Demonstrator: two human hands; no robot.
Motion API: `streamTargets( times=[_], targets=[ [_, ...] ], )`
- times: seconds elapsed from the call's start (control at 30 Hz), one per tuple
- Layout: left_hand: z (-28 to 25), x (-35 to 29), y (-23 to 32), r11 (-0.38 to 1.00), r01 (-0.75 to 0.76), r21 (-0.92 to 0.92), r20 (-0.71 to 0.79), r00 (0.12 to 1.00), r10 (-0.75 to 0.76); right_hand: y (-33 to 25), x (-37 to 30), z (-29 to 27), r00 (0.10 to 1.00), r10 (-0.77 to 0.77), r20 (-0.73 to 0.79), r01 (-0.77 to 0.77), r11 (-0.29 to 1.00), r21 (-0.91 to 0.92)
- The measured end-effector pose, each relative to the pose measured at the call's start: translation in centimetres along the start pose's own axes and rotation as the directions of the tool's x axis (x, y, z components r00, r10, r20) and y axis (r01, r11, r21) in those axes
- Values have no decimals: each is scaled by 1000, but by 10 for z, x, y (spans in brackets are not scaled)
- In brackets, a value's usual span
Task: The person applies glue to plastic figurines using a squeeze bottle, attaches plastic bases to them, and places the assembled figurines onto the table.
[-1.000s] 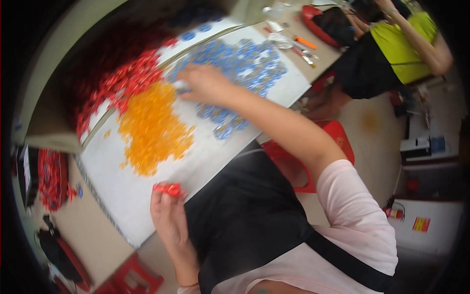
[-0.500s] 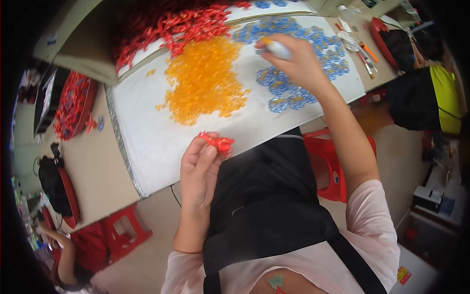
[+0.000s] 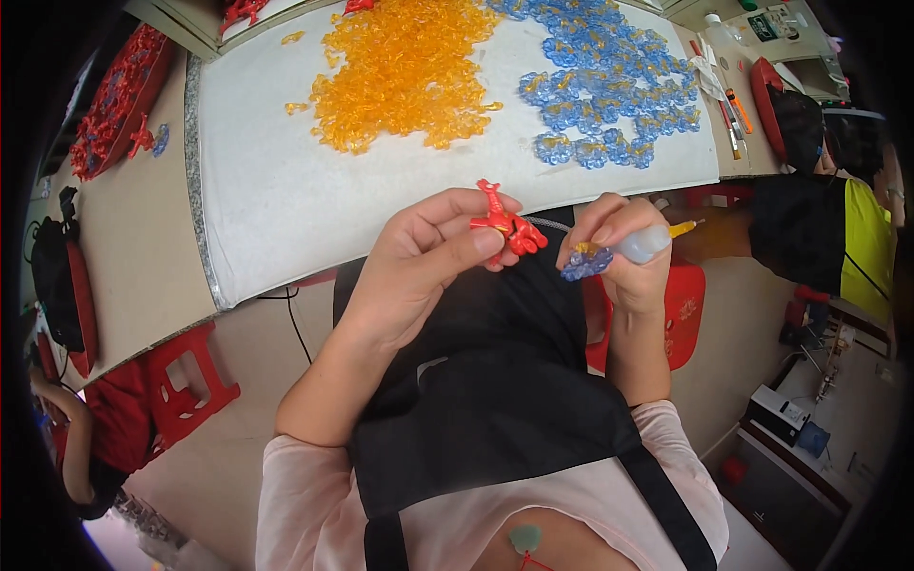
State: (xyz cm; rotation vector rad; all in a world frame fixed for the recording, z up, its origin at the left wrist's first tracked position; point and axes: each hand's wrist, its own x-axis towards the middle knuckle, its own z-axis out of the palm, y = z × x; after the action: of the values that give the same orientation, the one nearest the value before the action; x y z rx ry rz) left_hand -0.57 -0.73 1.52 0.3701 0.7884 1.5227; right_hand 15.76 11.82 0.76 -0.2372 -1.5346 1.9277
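The fingers of the left hand [image 3: 419,262] are closed in a pinch on a small red translucent plastic piece [image 3: 505,224], held upright above the lap. The fingers of the right hand [image 3: 624,252] are curled around a frosted clear plastic tool with a yellow tip [image 3: 645,243] and also pinch a small blue translucent plastic flower piece [image 3: 586,265]. The red piece and the blue piece sit just beside each other, between the two hands; contact between them cannot be determined. Beyond the fingers lies a white mat [image 3: 286,205] on the beige tabletop [image 3: 124,257]. On the mat, beyond the left hand, is a heap of orange translucent plastic pieces [image 3: 400,71]. Beyond the right hand is a spread of blue translucent plastic pieces [image 3: 609,95].
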Motion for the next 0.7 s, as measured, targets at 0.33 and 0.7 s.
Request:
streamTargets(
  times=[0.33, 0.7],
  targets=[
    [8, -3, -3, 998, 40, 49, 48, 998, -43, -2, -1, 5, 999, -12, 50, 10, 999, 52],
    [6, -1, 1, 995, 71, 67, 79, 994, -76, -9, 2, 3, 996, 3, 94, 1, 999, -46]
  ],
)
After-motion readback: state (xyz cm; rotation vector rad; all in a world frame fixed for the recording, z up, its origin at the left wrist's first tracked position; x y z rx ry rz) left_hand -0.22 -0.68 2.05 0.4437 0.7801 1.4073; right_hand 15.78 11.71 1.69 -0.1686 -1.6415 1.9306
